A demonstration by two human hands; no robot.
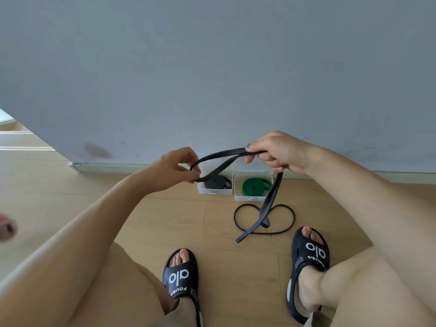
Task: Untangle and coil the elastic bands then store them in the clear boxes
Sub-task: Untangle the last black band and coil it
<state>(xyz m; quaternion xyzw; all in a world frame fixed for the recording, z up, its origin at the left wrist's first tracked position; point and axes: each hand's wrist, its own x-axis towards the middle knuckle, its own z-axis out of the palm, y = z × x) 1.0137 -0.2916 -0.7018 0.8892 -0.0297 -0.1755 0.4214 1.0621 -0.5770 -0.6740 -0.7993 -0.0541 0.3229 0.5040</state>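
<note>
A flat black elastic band (271, 201) stretches in the air between my hands. My left hand (175, 169) pinches its looped end above the left clear box (203, 188). My right hand (278, 152) grips the band higher up, and the rest hangs down from it to the floor. The left clear box holds a coiled black band (215, 182). Beside it, the right clear box (238, 197) holds a coiled green band (253, 186). A thin black band (238, 224) lies loose on the floor in two loops in front of the boxes.
Both boxes stand on the wooden floor against the grey wall's skirting (132, 167). My feet in black sandals (180, 274) (309, 251) rest in front of the loose band. The wall's corner opens to a passage at far left.
</note>
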